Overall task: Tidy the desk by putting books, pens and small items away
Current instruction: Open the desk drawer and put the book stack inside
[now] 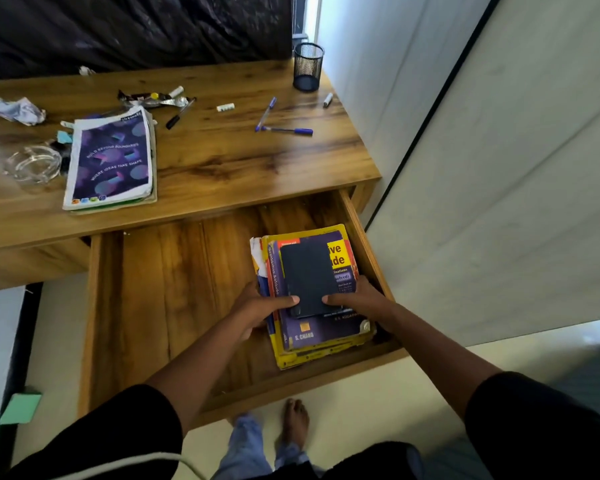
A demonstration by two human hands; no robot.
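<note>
A stack of books (321, 332) lies in the right part of the open wooden drawer (174, 292), with a small dark notebook (307, 275) on top. My left hand (262, 310) grips the stack's left side, thumb on the notebook. My right hand (357, 299) grips the right side, thumb also on the notebook. On the desk (222, 157) lie a purple-covered book (113, 161), two blue pens (284, 130), a black pen (179, 116) and a small white item (225, 107).
A black mesh pen holder (307, 65) stands at the desk's back right, a white marker (327, 99) beside it. Crumpled paper (14, 110), wrappers (153, 98) and a glass ashtray (32, 164) sit at the left. A white wall panel (482, 168) bounds the right. My bare foot (295, 424) is below the drawer.
</note>
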